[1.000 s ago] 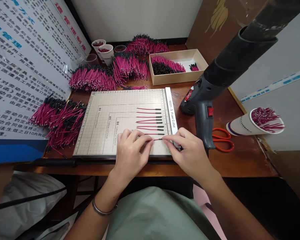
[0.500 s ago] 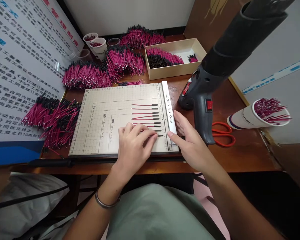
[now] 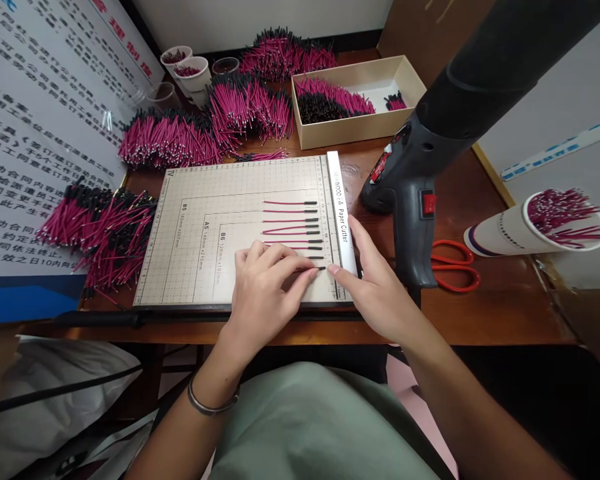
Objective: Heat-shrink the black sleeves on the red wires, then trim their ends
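Observation:
On the paper cutter [image 3: 175, 267], several red wires [image 3: 283, 221] with black sleeved ends [image 3: 311, 221] lie in a rough row, sleeves toward the right. My left hand [image 3: 265, 287] rests over the lower part of the row, thumb and forefinger pinched on a wire whose black end [image 3: 323, 268] pokes out to the right. The rest of that wire is hidden under the hand. My right hand [image 3: 380, 283] is at the cutter's white edge strip [image 3: 341, 207], its thumb tip close to that black end and its fingers apart along the strip's outer side.
A black heat gun [image 3: 413, 173] stands right of the cutter, beside orange-handled scissors [image 3: 455, 288] and a paper cup [image 3: 500, 232] of wires. Behind are a cardboard box [image 3: 350, 137] and wire piles [image 3: 250, 110]. Another wire pile [image 3: 105, 233] lies at left.
The camera view has shifted slightly. My right thumb has come a little nearer the black wire end. The left hand keeps its pinch.

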{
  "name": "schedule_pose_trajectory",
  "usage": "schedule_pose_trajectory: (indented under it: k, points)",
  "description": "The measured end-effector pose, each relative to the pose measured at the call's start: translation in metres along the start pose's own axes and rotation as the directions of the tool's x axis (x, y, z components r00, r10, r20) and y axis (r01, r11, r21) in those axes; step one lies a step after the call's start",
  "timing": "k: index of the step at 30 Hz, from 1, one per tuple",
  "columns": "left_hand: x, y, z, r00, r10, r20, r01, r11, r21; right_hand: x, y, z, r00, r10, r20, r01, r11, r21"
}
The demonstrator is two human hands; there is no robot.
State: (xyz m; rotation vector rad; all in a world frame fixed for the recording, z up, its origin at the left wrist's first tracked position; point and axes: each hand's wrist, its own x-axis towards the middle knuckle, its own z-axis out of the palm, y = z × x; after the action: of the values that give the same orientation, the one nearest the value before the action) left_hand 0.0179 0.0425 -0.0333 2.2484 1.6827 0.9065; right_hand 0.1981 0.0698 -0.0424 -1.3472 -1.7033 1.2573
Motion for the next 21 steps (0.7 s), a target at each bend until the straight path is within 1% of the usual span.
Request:
schedule_pose_trajectory:
  k: [3, 12, 16, 21]
  points:
    - [-0.0002, 0.0001, -0.0004, 1.0, 0.0, -0.006, 0.0, 1.0, -0.001, 0.0004, -0.0038, -0.001, 0.997, 0.069, 0.027, -0.07, 0.995, 0.065]
    - [0.0002, -0.0008, -0.0013, 1.0, 0.004, 0.008, -0.004, 1.0, -0.013, 0.0008, -0.008, -0.0028, 0.995, 0.064, 0.07, -0.07, 0.993, 0.089]
    - [0.0004, -0.0001, -0.0004, 1.0, -0.029, -0.003, 0.029, 0.999, -0.037, 0.0012, -0.0083, -0.0038, 0.993, 0.075, 0.087, -0.082, 0.993, 0.081]
    - [0.0005, -0.0003, 0.0009, 0.999, -0.042, -0.018, 0.042, 0.999, -0.003, 0.0016, -0.0088, -0.0038, 0.992, 0.09, 0.093, -0.099, 0.991, 0.089]
